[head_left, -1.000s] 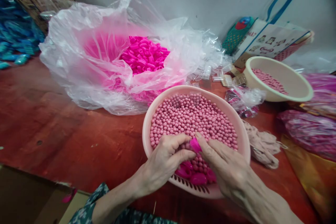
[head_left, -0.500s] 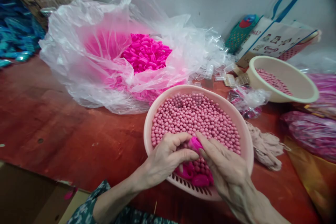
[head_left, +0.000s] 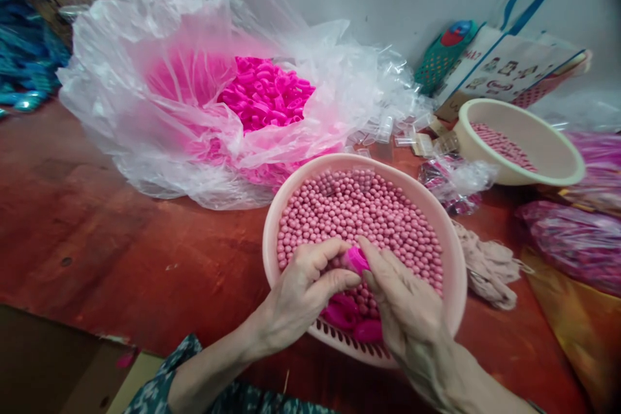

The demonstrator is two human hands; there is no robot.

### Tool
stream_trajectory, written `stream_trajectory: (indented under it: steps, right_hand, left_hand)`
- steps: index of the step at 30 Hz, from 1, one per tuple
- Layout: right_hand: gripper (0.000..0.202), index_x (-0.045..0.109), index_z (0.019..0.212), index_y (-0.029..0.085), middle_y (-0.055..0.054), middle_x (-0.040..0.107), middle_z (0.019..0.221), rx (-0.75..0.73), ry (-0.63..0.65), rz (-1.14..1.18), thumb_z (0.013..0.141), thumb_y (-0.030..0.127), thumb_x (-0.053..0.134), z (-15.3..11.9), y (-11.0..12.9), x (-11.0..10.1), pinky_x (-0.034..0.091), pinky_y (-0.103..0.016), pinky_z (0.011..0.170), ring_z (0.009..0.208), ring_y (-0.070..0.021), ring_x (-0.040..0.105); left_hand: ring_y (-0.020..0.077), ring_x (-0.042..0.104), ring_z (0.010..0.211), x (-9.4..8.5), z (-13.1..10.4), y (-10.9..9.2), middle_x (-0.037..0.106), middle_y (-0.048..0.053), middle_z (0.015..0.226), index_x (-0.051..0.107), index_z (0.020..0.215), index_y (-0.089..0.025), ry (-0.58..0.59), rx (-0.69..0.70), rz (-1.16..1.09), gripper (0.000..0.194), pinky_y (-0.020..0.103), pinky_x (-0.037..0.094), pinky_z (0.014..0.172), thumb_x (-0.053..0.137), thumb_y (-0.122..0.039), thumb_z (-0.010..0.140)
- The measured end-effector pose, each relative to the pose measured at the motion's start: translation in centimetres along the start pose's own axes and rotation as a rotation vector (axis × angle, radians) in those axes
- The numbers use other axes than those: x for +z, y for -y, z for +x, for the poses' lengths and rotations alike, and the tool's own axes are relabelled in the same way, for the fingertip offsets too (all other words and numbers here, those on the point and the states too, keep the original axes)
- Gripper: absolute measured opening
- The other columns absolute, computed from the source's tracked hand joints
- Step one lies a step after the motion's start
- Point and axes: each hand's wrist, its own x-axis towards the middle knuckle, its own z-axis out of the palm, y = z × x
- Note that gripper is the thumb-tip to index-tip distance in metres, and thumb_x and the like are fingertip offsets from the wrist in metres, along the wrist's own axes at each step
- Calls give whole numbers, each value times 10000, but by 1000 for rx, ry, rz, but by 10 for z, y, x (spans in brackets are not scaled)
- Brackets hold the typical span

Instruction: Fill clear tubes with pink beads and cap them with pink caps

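Observation:
Over a pink basket (head_left: 460, 272) full of round pink beads (head_left: 359, 207), both hands meet at a small bright pink plastic piece (head_left: 358, 259). My left hand (head_left: 308, 284) pinches its left side, where a clear part shows between thumb and forefinger. The fingers of my right hand (head_left: 407, 297) press on it from the right. Below the hands, more bright pink pieces (head_left: 342, 312) lie on the beads at the basket's near side.
Behind stands an open clear bag (head_left: 111, 90) of pink pieces (head_left: 272, 94). Clear plastic parts (head_left: 385, 126), a cream bowl (head_left: 557, 162) and grey-pink cord (head_left: 490, 268) are to the right. Blue packets (head_left: 29, 65) sit far left.
The view has shifted slightly. Both hands remain around the pink piece, with its position between the fingers slightly changed.

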Motion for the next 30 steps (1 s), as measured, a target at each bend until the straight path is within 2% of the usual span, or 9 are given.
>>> stream_trajectory:
  steps: [3,7,10,12,15,20,25,27,30]
  right_hand:
    - [600,248,1430,106,-152,645,1064,-41,-35,-103,869,76,460,-2,1,7,558,-282,806,988,-208,631]
    - [589,198,1435,110,-163,562,1229,-46,117,-68,911,236,434,2,0,0,530,-332,878,1141,-237,543]
    - [605,287,1372,73,-195,534,1247,-31,188,-165,884,376,477,6,2,-4,517,-388,874,1142,-279,525]
    - [606,417,1249,57,-200,593,1109,-16,166,-239,831,483,524,9,3,-3,527,-412,790,1004,-297,583]
    - [486,528,971,98,-106,606,764,1,124,-311,813,556,499,14,5,1,493,-351,597,680,-232,590]
    - [448,461,695,179,-31,482,552,-102,168,-542,886,553,306,19,7,4,306,-285,442,438,-168,459]
    - [369,466,672,174,-29,473,523,-85,245,-677,878,465,369,22,8,10,263,-283,435,406,-170,449]
    - [333,482,715,166,-35,511,562,-35,223,-547,865,454,404,26,9,12,293,-275,439,434,-169,483]
    - [368,506,949,135,-54,615,731,113,180,-264,806,473,517,30,12,11,385,-256,496,561,-172,582]
  left_hand:
    - [92,423,614,-1,0,1,481,-20,675,574,778,-138,9,-39,-49,126,200,347,554,573,-254,828]
    - [72,402,548,-1,0,3,454,-32,654,542,779,-142,22,-99,-184,168,192,320,493,579,-299,827]
    - [69,415,555,0,-1,2,482,-28,718,539,936,-169,7,-78,-225,169,181,341,489,543,-317,854]
    - [85,471,639,1,-3,0,514,-16,798,486,1111,-216,0,-56,-220,245,187,388,565,505,-297,881]
    - [117,515,820,1,-5,-3,536,-1,894,437,1207,-255,0,-37,-162,310,223,417,748,478,-273,901]
    - [159,520,942,0,-5,-2,553,29,1005,489,1177,-236,2,11,-51,275,258,418,826,458,-281,908]
    - [155,527,915,0,-4,2,554,35,1045,520,1127,-223,-94,11,-22,244,253,413,828,478,-279,894]
    - [155,525,940,0,-2,3,557,34,1033,511,1112,-225,-139,0,-115,225,252,412,842,483,-267,892]
    - [150,529,934,2,0,5,565,30,986,488,1112,-225,-187,17,-290,218,265,419,856,476,-242,896]
